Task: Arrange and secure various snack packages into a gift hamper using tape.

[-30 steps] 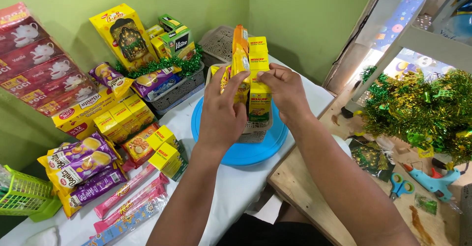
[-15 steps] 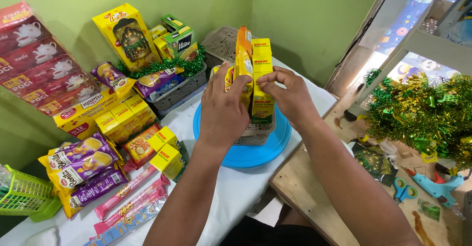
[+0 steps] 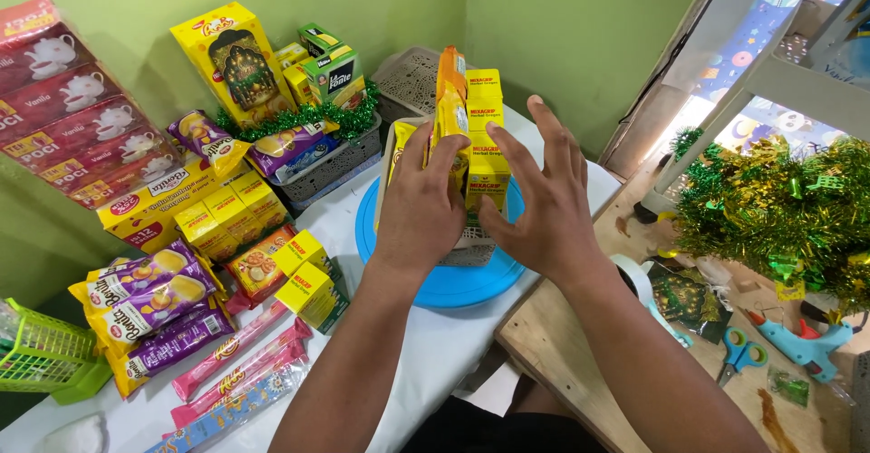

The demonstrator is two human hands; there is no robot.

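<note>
Since the earlier frame the right hand (image 3: 544, 208) has let go of the yellow boxes (image 3: 485, 136) and spread open, fingers splayed just beside them, while the left hand (image 3: 421, 204) stays closed around the tall orange packet (image 3: 450, 100), its grip firm on the packet's lower part. Packet and boxes stand upright together in a small pale basket (image 3: 471, 249) that sits on a blue round tray (image 3: 453, 285) on the white-covered bench (image 3: 426, 353). To do this well, the upright stack wants steadying from both sides: I would judge the left hand should hold the packet vertical and pressed against the boxes, and the open right hand should stay close, since the tall pieces look ready to tip. More snack packets (image 3: 145, 294) and small yellow cartons (image 3: 304, 276) lie to the left.
</note>
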